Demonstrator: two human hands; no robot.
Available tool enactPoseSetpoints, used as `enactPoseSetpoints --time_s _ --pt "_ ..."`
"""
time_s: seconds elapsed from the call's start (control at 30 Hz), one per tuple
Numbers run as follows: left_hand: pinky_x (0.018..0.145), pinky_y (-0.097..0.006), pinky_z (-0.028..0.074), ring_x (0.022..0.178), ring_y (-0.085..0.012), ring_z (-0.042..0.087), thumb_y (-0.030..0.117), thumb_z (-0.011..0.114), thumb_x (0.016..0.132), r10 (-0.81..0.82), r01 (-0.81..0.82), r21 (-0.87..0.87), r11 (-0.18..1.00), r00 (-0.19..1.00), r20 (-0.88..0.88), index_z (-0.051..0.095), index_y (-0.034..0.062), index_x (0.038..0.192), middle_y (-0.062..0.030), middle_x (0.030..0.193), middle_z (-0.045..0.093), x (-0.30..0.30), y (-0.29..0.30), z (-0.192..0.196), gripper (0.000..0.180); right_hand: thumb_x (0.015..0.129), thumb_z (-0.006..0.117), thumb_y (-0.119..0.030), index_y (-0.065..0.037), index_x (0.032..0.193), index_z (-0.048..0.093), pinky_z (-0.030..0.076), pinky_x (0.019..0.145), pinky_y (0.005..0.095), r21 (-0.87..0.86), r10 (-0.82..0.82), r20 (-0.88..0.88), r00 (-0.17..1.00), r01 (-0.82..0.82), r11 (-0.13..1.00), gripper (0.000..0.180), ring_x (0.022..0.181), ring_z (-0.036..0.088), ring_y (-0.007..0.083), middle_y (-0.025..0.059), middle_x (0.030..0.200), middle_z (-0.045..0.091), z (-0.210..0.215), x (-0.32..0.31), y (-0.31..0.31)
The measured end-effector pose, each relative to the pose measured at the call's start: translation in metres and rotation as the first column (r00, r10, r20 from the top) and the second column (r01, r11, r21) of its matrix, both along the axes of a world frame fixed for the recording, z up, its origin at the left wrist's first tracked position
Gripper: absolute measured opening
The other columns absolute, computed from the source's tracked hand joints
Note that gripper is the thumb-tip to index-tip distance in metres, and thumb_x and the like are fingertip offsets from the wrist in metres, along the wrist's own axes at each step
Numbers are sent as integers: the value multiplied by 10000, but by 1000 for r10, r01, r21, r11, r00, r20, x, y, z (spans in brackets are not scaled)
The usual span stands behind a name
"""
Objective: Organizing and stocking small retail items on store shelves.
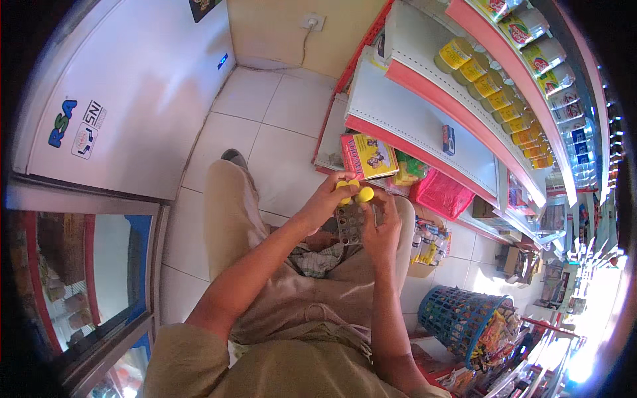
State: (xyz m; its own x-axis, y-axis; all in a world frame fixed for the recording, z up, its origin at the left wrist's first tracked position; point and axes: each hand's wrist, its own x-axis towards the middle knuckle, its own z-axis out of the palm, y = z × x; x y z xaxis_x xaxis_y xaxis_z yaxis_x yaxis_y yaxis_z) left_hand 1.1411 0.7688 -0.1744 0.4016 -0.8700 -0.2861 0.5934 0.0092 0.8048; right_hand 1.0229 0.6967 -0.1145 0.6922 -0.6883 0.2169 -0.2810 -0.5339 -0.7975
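I sit with my knees up on a tiled floor. My left hand (327, 197) pinches small yellow round pieces (363, 194) at the top of a grey card with rows of round holes (350, 222). My right hand (379, 229) grips the card's right edge and holds it over my lap. A checked cloth (317, 260) lies on my lap under the card.
A white freezer chest (126, 86) stands on my left, a glass cabinet (79, 278) below it. Shop shelves (424, 119) with yellow jars (488, 86) rise on the right. A red box (367, 156), a pink basket (441, 194) and a blue basket (458, 315) of packets sit near my legs.
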Motion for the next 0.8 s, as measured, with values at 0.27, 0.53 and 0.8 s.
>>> enactPoseSetpoints --time_s 0.27,0.53,0.8 --pt "731 -274 439 926 -101 523 346 544 897 -100 96 88 992 994 50 450 122 1253 -30 1032 530 6 4 2 431 825 597 -51 4 1028 555 420 927 468 -228 -14 -89 996 -6 974 214 964 577 386 170 1008 603 -12 2 7" --pt "716 -220 408 883 -83 515 361 580 887 -86 85 39 996 996 37 481 70 1185 -33 1008 563 5 5 1 428 796 624 -85 -4 1040 567 407 864 459 -309 -42 -163 986 -11 951 263 953 547 351 162 983 598 -25 0 7" --pt "752 -269 398 881 -113 500 293 607 859 -99 100 73 992 995 -13 506 70 1141 -47 1006 559 11 4 2 374 795 636 -120 -42 1025 572 376 882 427 -385 -77 -257 963 -28 922 251 967 543 292 117 952 606 -30 5 10"
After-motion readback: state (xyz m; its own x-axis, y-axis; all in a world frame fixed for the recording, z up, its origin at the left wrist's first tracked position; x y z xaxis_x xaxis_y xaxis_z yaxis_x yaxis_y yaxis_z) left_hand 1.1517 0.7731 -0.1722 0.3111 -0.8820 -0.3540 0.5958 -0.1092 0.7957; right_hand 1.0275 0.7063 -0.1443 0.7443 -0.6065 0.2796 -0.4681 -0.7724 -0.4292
